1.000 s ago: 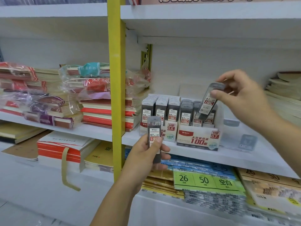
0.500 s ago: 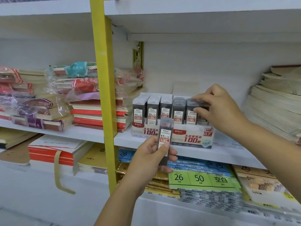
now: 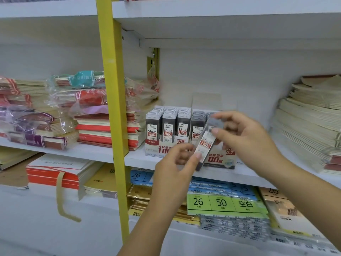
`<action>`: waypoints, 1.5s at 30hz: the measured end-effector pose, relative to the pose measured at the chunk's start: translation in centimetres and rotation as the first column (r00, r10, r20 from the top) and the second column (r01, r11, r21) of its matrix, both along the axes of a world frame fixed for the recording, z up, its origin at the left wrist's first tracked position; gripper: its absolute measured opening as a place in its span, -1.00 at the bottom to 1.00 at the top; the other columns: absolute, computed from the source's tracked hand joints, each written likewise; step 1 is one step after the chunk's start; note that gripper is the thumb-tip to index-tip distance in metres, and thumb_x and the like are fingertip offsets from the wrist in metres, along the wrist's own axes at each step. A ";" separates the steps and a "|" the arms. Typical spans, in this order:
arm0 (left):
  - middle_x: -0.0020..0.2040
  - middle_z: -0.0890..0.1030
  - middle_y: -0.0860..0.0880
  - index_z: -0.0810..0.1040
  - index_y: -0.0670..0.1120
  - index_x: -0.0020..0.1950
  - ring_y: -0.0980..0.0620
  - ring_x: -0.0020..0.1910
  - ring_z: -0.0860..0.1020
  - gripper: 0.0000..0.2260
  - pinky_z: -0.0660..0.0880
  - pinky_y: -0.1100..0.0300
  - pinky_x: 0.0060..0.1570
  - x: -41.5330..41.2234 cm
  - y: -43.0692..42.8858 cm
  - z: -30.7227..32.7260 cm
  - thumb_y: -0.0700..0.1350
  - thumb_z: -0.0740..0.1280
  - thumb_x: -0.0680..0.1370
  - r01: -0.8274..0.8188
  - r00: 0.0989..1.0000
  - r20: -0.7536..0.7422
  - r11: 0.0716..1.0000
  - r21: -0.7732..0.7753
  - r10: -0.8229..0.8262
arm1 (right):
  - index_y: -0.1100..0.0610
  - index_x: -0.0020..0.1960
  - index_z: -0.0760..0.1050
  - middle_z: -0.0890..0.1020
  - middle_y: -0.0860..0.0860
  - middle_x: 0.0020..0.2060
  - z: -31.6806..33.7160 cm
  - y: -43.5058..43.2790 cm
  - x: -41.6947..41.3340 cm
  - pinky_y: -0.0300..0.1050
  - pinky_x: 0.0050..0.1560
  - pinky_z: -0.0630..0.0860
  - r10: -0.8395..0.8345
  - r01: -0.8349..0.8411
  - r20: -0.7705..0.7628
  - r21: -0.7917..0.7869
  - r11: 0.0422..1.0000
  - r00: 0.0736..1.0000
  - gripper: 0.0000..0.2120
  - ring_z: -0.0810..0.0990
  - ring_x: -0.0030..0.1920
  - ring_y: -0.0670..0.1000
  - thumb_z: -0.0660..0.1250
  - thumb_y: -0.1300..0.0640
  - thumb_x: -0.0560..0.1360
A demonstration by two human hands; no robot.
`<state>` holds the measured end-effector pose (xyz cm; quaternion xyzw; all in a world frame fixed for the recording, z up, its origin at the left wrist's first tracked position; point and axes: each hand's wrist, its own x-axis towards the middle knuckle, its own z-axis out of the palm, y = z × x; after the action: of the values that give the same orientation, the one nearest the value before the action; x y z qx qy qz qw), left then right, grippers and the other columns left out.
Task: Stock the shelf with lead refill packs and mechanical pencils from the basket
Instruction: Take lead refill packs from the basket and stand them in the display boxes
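Both up — left hand point(image 3: 175, 163) pinches pack point(image 3: 206, 143) low | right hand point(image 3: 245, 137), top

Refill pack point(image 3: 206, 145) sits btwn my L hand point(image 3: 177, 163) & R hand point(image 3: 245, 137), in front of display box point(image 3: 219, 160) on mid shelf point(image 3: 134, 157). Post point(image 3: 114, 108) & notebook stacks point(image 3: 108, 130) to left, paper stacks point(image 3: 304, 126) to right.

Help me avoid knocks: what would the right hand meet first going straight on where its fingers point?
The right hand points left; its fingertips seem to pinch the top of the tilted lead refill pack that the left hand holds. Beyond, probably the 0.7 packs in the display box; depth is unclear.
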<state>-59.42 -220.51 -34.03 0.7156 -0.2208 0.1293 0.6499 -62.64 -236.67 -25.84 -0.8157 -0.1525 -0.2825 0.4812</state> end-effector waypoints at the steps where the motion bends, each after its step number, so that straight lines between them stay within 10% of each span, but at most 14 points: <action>1: -0.04 0.63 0.31 0.53 0.27 0.09 0.31 0.02 0.56 -0.84 0.54 0.39 -0.12 0.2 0.0 -0.1 0.06 0.39 0.56 -0.143 0.983 0.129 0.987 0.068 0.134 | -0.14 0.06 0.51 0.69 -0.09 -0.16 0.5 -0.5 0.0 -0.29 -0.29 0.53 -0.025 0.024 0.051 0.021 0.999 0.998 -0.76 0.65 -0.20 -0.11 0.36 0.19 0.52; 7: 0.56 0.31 0.01 0.32 0.03 0.55 0.02 0.58 0.13 -0.44 0.10 -0.03 0.56 2.0 0.1 -1.1 -0.09 0.41 0.58 -0.461 0.798 0.575 0.800 0.385 0.183 | -0.12 0.11 0.44 0.63 -0.13 -0.13 3.8 -3.2 0.7 -0.23 -0.16 0.53 -0.203 0.278 0.370 -0.160 0.947 0.907 -0.74 0.59 -0.17 -0.09 0.34 0.20 0.54; 12: 0.64 0.11 0.01 0.14 0.11 0.61 0.00 0.63 -0.08 -0.44 -0.11 -0.06 0.60 2.4 0.1 -1.7 -0.06 0.28 0.65 -0.428 0.823 0.560 0.745 0.511 0.090 | -0.21 0.13 0.34 0.53 -0.25 -0.13 3.1 -3.3 1.7 -0.35 -0.15 0.44 -0.193 0.338 0.320 -0.497 0.799 0.927 -0.71 0.55 -0.15 -0.21 0.31 0.11 0.53; 18: 0.65 0.09 0.03 0.10 0.12 0.62 0.03 0.63 -0.12 -0.43 -0.03 -0.09 0.59 2.6 0.2 -2.1 -0.06 0.26 0.66 -0.419 0.823 0.563 0.752 0.508 0.078 | -0.12 0.04 0.40 0.59 -0.16 -0.12 2.5 -3.8 4.4 -0.29 -0.13 0.45 -0.249 0.266 0.098 -0.470 0.842 0.963 -0.78 0.55 -0.11 -0.19 0.39 0.11 0.51; 25: 0.65 0.07 0.05 0.08 0.15 0.61 0.07 0.63 -0.13 -0.42 0.01 -0.09 0.59 2.6 0.2 -1.8 -0.06 0.27 0.66 -0.383 0.840 0.539 0.773 0.505 0.064 | -0.03 0.21 0.56 0.38 -0.11 -0.01 1.9 -3.7 5.1 -0.18 0.04 0.26 -0.423 0.487 0.266 -0.637 0.598 0.866 -0.70 0.24 0.07 -0.12 0.40 0.00 0.49; 32: 0.32 0.50 -0.03 0.47 -0.03 0.41 0.04 0.33 0.37 -0.60 0.11 0.45 0.35 -1.7 1.3 -3.2 -0.19 0.39 0.58 -0.396 0.816 0.547 0.869 0.295 0.187 | -0.03 0.15 0.54 0.55 -0.18 -0.12 -3.5 -2.5 -4.0 -0.38 -0.15 0.41 -0.231 0.325 0.359 -0.230 0.917 0.904 -0.83 0.52 -0.15 -0.13 0.27 0.10 0.58; 37: 0.28 0.47 -0.06 0.46 -0.04 0.41 -0.03 0.21 0.47 -0.64 0.44 0.12 0.16 -4.9 3.6 -12.6 -0.13 0.35 0.61 -0.075 0.969 0.218 0.710 0.700 -0.113 | -0.13 0.03 0.51 0.58 -0.17 -0.20 -18.0 -3.1 -8.7 -0.36 -0.31 0.38 -0.271 0.254 -0.111 -0.146 0.956 0.956 -0.84 0.53 -0.23 -0.15 0.28 0.13 0.58; 41: 0.46 0.35 -0.07 0.34 -0.02 0.51 -0.08 0.40 0.39 -0.54 0.33 0.08 0.39 -6.6 4.9 -23.2 -0.07 0.33 0.62 0.307 0.952 -0.263 0.471 0.827 -0.160 | -0.06 0.07 0.46 0.59 -0.01 0.06 -33.7 -4.2 -11.1 -0.24 -0.18 0.36 -0.325 0.216 -0.655 -0.244 0.945 0.682 -0.88 0.53 -0.14 -0.13 0.26 0.14 0.60; 45: 0.39 0.44 -0.07 0.38 -0.07 0.48 -0.03 0.26 0.50 -0.53 0.35 0.18 0.34 -8.0 4.6 -32.0 -0.11 0.39 0.59 0.478 0.852 -0.522 0.470 0.742 -0.042 | 0.14 0.34 0.44 0.52 0.09 0.28 -44.1 -3.6 -12.6 -0.21 0.12 0.42 -0.280 0.122 -0.867 -0.253 0.960 0.412 -0.69 0.53 0.15 0.02 0.27 0.14 0.60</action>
<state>-67.43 -215.86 -66.06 0.9052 -0.2143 -0.2623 0.2567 -75.23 -240.28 -69.98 -0.8866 0.2034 0.1484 0.3881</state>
